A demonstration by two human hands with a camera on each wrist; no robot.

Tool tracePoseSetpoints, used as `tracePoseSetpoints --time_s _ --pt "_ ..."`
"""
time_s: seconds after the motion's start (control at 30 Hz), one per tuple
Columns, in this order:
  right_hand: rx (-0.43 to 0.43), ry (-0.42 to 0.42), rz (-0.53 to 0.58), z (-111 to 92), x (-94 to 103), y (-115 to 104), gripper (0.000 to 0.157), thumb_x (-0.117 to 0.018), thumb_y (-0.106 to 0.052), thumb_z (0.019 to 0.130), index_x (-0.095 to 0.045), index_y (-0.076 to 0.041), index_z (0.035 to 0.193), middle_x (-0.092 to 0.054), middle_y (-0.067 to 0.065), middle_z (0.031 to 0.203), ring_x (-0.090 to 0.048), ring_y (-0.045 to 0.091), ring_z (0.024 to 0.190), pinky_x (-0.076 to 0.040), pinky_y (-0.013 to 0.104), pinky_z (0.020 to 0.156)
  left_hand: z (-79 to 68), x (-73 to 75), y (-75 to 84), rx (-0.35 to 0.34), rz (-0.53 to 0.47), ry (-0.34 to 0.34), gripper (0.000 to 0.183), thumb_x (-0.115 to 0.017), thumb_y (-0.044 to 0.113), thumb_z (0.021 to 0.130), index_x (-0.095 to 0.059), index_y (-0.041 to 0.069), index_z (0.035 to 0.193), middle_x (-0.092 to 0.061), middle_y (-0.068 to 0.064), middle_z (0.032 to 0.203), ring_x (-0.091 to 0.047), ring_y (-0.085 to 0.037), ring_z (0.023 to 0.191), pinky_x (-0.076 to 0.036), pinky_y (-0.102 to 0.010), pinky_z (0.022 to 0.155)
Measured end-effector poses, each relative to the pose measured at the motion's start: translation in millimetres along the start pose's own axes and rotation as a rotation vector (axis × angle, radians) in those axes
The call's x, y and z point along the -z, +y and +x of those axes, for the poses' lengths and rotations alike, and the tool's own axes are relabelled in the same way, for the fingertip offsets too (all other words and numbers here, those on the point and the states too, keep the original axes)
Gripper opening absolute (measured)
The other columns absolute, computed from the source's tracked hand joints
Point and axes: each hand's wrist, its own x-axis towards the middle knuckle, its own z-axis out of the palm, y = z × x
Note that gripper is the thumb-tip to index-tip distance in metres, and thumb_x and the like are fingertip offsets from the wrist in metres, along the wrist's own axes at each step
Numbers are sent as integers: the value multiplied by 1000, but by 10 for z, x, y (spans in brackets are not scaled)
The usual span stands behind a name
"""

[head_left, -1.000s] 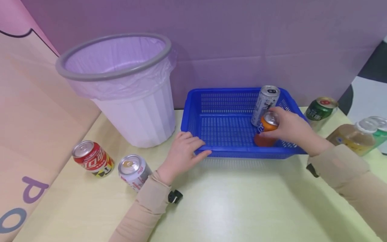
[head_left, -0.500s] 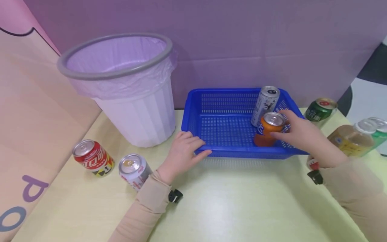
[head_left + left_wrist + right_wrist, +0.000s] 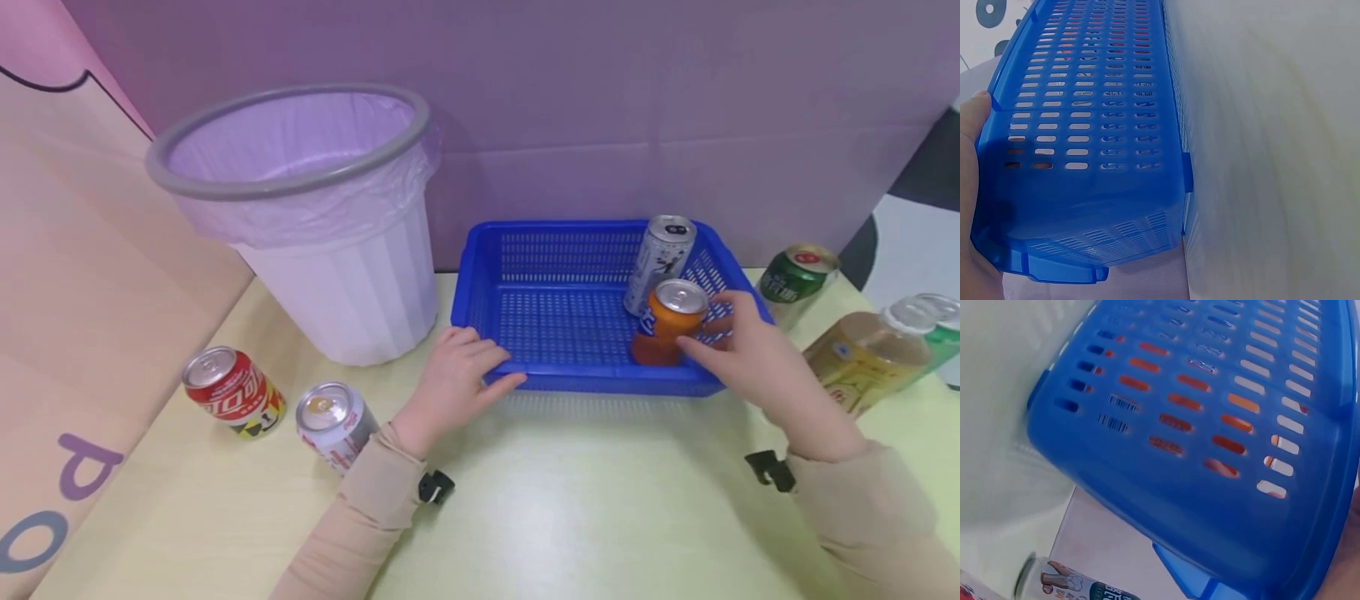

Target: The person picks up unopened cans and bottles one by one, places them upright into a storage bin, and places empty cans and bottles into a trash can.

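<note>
Inside the blue plastic basket (image 3: 592,374), an orange drink can (image 3: 666,333) stands upright near the front right. Behind it, a tall silver can (image 3: 660,262) leans slightly. My right hand (image 3: 772,375) is over the basket's right front corner, thumb and fingers spread beside the orange can, nothing gripped. Whether the thumb touches the can I cannot tell. My left hand (image 3: 453,379) holds the basket's left front corner, fingers bent over the rim. In the right wrist view, orange shows through the slots of the basket wall (image 3: 1147,481).
A white bin (image 3: 352,283) with a bag liner stands back left. A red can (image 3: 236,398) and a silver-white can (image 3: 337,427) stand left of my left arm. On the right are a green can (image 3: 795,279), a tea-coloured bottle (image 3: 862,358) and a green container (image 3: 943,329).
My right hand has let go of the orange can and drawn back toward the basket's right front corner. The can stays standing in the basket. My left hand has not moved.
</note>
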Motion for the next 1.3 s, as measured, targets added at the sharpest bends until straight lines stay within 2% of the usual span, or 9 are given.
tracePoseSetpoints --time_s 0.07,0.2,0.37,0.53,0.83,1.0,1.17,1.23,1.3 --pt "9 20 17 -27 -13 11 68 -56 -41 93 -29 7 132 -57 33 113 -60 46 96 -51 49 69 2 -3 3 -2 -2 -1 29 -65 40 84 -71 13 88 -71 2 82 -53 -15 73 -39 -32 79" --pt "56 52 -14 -75 -26 39 47 -58 -37 92 -46 1 117 -63 29 106 -63 43 92 -50 47 65 5 -5 15 -4 -6 -1 29 -65 41 84 -71 12 88 -72 2 82 -53 -15 74 -39 -32 79" --pt "108 79 -44 -110 -43 72 28 -61 -33 91 -60 -6 101 -69 19 94 -64 35 84 -47 38 62 2 -18 24 -3 -11 6 29 -65 41 83 -71 12 88 -72 2 82 -53 -15 73 -39 -32 79" --pt "139 99 -33 -119 -48 107 26 -62 -30 91 -63 -6 100 -69 16 94 -62 32 85 -44 35 64 5 -24 29 2 -16 9 28 -65 40 84 -71 13 87 -71 2 81 -53 -14 72 -39 -32 79" --pt "172 92 11 -116 -28 112 24 -61 -27 92 -65 -5 100 -68 15 96 -61 31 88 -45 36 69 9 -7 10 11 -28 4 27 -67 38 83 -71 12 88 -71 1 82 -53 -15 74 -39 -33 80" --pt "187 88 26 -131 12 106 21 -61 -25 92 -66 -6 99 -68 11 93 -58 19 83 -45 28 66 13 4 9 7 -28 8 27 -67 38 83 -71 12 88 -71 1 82 -53 -15 73 -39 -33 79" --pt "147 92 39 -171 84 102 22 -60 -28 92 -65 -8 100 -68 10 96 -51 -1 78 -43 22 65 12 12 11 8 -25 9 27 -67 39 83 -71 12 87 -71 1 82 -54 -15 73 -39 -33 79" --pt "128 107 39 -196 122 103 24 -60 -30 93 -65 -9 102 -68 12 97 -53 0 81 -43 21 66 12 15 12 7 -24 10 27 -67 38 83 -71 12 87 -71 1 82 -54 -15 73 -39 -33 79" --pt "115 122 51 -222 163 107 25 -59 -29 93 -65 -8 104 -68 14 99 -59 10 86 -42 18 66 13 16 12 6 -24 11 27 -67 38 83 -71 12 87 -71 1 81 -54 -15 73 -39 -33 79"
